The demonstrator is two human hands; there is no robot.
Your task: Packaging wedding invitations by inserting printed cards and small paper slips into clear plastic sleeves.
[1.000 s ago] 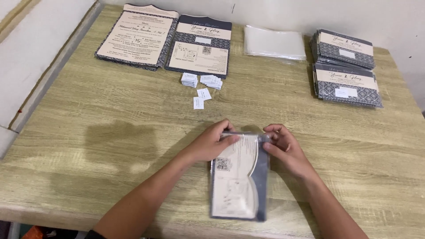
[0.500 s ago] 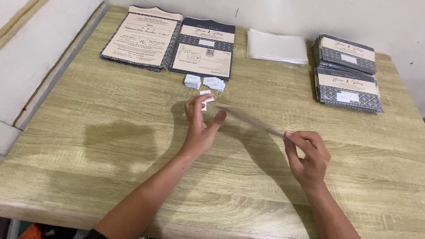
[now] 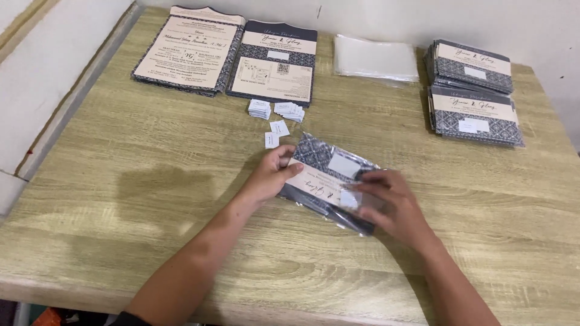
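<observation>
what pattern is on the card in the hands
A dark blue ornamental pattern with a cream band, on the sleeved card, best in the head view.

Pale wood-grain table [image 3: 151, 199]. On it: two card stacks [image 3: 187, 51] [image 3: 275, 63] at far edge, clear sleeves [image 3: 376, 58], two wrapped card stacks [image 3: 474, 99] far right, small white labels [image 3: 275, 118], one sleeved card [image 3: 323, 175] at centre.

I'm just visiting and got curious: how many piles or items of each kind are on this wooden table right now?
Stacks of patterned dark-blue and cream cards: 4
Stack of clear plastic sleeves: 1
Small piles of white paper labels: 2
Loose white paper labels: 2
Sleeved patterned card held by both hands: 1
Total: 10
</observation>
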